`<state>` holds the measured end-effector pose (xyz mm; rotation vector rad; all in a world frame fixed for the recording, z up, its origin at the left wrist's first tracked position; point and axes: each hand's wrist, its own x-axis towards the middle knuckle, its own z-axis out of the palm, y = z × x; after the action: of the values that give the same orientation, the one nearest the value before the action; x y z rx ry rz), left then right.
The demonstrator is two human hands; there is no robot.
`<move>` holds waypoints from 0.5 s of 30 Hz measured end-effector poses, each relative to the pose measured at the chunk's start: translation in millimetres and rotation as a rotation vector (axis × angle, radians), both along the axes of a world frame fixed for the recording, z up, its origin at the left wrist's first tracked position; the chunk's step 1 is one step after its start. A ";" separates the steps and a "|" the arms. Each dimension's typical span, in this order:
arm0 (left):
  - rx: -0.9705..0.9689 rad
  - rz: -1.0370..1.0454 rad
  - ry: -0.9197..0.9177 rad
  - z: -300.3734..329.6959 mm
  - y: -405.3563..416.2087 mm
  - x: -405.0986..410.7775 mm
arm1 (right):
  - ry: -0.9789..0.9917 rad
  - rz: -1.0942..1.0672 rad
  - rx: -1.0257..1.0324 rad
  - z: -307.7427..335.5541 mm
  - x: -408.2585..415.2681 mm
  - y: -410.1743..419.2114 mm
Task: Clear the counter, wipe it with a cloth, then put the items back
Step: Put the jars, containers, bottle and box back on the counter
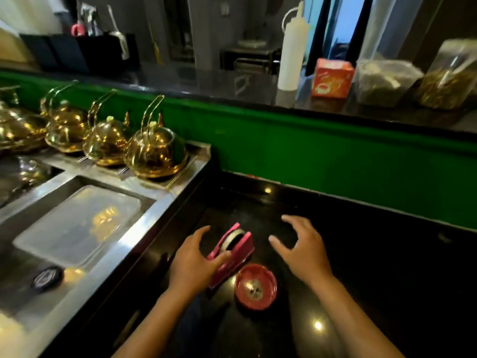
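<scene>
Left hand (192, 259): fingers spread and curved over the pink tape dispenser (232, 250), thumb touching its near side, not yet clamped. Right hand (303, 248): open, fingers splayed, hovering above bare black counter (361, 254) just right of the dispenser, holding nothing. Red ashtray (255, 286) just beside the dispenser's near end, toward the body. Steel sink (74, 228) to the left, gold teapots (154, 146) lined behind it. Best approach, judged from here: close thumb and fingers on both long sides of the dispenser, lift straight up, avoid nudging the ashtray; send the free hand to the ashtray, level, contents kept inside.
</scene>
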<state>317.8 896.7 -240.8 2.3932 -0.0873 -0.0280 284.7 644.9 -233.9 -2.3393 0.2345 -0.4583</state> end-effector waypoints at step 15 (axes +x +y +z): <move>-0.107 0.177 0.285 -61.2 -4.5 -17.3 | 0.407 0.078 -0.086 -94.4 -59.2 66.2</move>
<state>300.5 892.3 -302.0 2.2571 0.2508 -0.2735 225.5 711.2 -328.2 -2.4991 0.3170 0.0520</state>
